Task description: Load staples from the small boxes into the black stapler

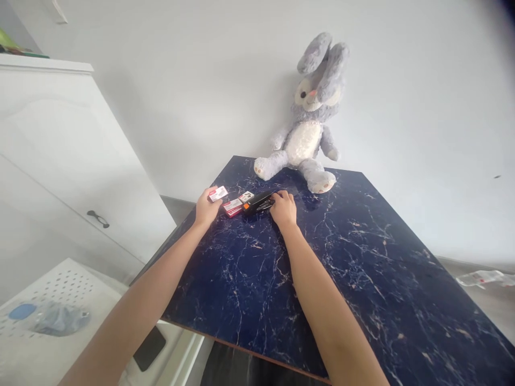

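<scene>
My left hand (206, 210) is closed on a small white-and-red box (218, 193), held up over the table's left side. Just right of it, another red-and-white box (232, 207) lies on the dark blue marbled table (249, 279). A small white packet with black marks (246, 197) sits behind that box. A long black object with an orange patch, stapler-like in shape (257, 202), lies beside these boxes. The curled fingers of my right hand (284, 206) are at its right end; they partly hide it.
A grey plush rabbit (303, 142) sits against the wall at the table's back edge. A white cabinet (52, 145) stands at the left. Below it, a white surface holds a clear plastic bag (60, 319) and a dark phone-like slab (149, 348).
</scene>
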The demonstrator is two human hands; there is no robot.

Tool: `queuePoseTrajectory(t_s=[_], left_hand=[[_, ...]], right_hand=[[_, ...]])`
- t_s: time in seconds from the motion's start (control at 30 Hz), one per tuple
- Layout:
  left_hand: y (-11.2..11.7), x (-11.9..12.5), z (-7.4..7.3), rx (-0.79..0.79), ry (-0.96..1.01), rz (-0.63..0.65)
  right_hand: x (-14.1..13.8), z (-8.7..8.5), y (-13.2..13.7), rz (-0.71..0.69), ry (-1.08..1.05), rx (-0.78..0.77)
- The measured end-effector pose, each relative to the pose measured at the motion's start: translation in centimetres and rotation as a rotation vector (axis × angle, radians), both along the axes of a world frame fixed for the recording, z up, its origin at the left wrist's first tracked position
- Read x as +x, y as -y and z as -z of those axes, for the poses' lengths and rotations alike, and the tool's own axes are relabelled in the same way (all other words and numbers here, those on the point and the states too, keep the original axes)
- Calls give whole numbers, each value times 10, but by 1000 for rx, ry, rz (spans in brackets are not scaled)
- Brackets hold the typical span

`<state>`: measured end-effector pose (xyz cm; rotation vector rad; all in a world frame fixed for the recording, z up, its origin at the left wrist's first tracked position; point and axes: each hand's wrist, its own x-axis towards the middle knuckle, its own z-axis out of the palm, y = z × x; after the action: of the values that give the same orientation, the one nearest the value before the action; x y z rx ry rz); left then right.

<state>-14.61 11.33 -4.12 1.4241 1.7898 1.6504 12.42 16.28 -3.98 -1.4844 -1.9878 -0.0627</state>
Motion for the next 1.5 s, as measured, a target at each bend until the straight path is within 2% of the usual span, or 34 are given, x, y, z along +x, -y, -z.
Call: queuePoseTrajectory(t_s=[0.13,0.23,0.33,0.43,0.57,0.63,0.7,0.8,0.93,1.03,1.17,1.37,1.5], left_hand=[[-6,-1,3,-31,281,-10],[-11,0,3,15,560,-25],[-13,3,-2,98,780,2],[-9,12,-11,134,884,82],[5,30,-26,129,861,268],[13,38,-32,110,808,364],[19,47,-37,79,738,459],[27,57,-42,12,651,557],[35,69,-46,-93,600,587],[40,75,-47,-183,543,649],[44,83,-43,-292,442,720],[49,93,-34,-366,376,776],[55,99,-32,-393,372,852]], right_hand=[[1,0,1,30,-73,42],[2,1,-1,41,-170,67],[5,0,-3,60,-254,45],[9,-4,-3,82,-409,-4],[16,-5,6,130,-750,-15],[19,-1,16,124,-876,-98],[23,5,32,62,-952,-201],[31,10,64,-54,-1051,-273],[47,4,105,-193,-1224,-412],[56,-3,118,-318,-1358,-512],[59,-9,116,-361,-1300,-541],[61,-21,119,-224,-1014,-356],[64,-27,125,-208,-806,-263]])
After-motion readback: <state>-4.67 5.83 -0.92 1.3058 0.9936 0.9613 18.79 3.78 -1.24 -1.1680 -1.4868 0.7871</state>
